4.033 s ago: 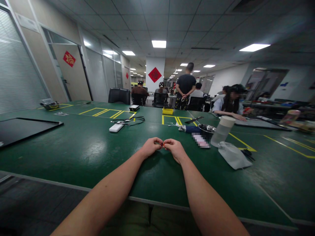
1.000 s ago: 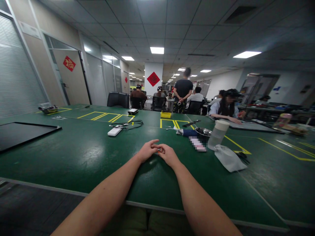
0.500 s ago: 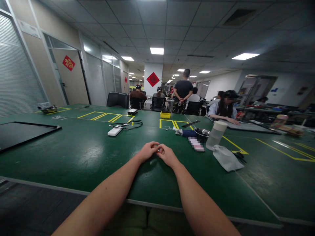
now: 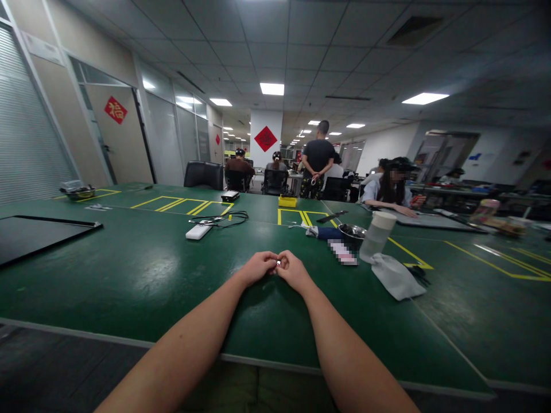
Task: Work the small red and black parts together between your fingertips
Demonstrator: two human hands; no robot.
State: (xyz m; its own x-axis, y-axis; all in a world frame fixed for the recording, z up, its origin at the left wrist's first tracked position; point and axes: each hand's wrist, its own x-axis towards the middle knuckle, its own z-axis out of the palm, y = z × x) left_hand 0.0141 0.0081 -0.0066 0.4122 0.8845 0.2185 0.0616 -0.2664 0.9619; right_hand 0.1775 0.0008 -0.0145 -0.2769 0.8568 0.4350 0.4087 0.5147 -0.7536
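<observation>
Over the green table (image 4: 172,298), my left hand (image 4: 259,268) and my right hand (image 4: 293,271) meet at the fingertips near the middle of the view. Both hands are closed, fingers bent and pinched around a tiny object (image 4: 279,263) with a white spot. It is mostly hidden by the fingers, and too small to name. Beyond them to the left lies a white power bank (image 4: 198,230) with a black cable (image 4: 232,219).
To the right stand a translucent bottle (image 4: 377,236), a metal bowl (image 4: 353,232) and a pale pouch (image 4: 398,276), beside a pixelated flat item (image 4: 342,252). A black tray (image 4: 43,238) lies left. A person (image 4: 394,186) sits across at right.
The view has shifted slightly. My fingers have moved a little around the tiny object, whose spot now shows white where some red or orange showed before.
</observation>
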